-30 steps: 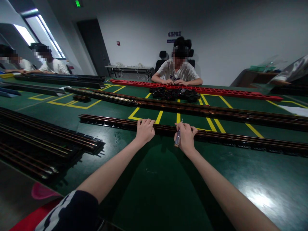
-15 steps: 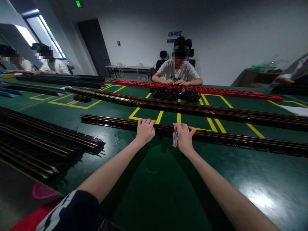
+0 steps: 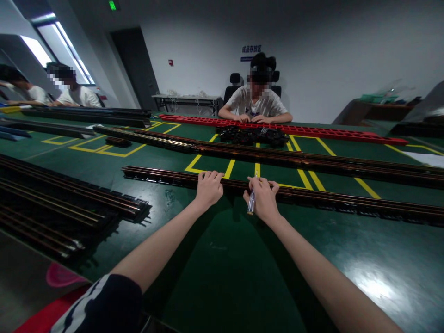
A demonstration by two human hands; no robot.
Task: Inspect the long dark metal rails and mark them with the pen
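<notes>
A long black rail strip with copper-coloured lines (image 3: 163,178) lies across the green table in front of me. My left hand (image 3: 210,188) is closed over its near edge, fingers curled on top. To the right, my right hand (image 3: 263,196) grips a slim pen-like tool with a translucent handle (image 3: 251,203). Its thin tip points away from me, past the strip, and the handle end sticks out toward me below the fingers. The fingers of that hand also rest at the strip; whether they press on it I cannot tell.
Another long rail strip (image 3: 329,166) runs behind mine. Black cable-like parts (image 3: 253,135) and a red slotted rail (image 3: 347,133) lie farther back, before a seated co-worker (image 3: 260,99). Several rail strips (image 3: 69,199) lie at the left. Yellow tape (image 3: 305,178) marks the table.
The rail strip under my hands has shifted a little to the right. The pen-like tool has tilted slightly in my right hand. My left hand stays nearly in place.
</notes>
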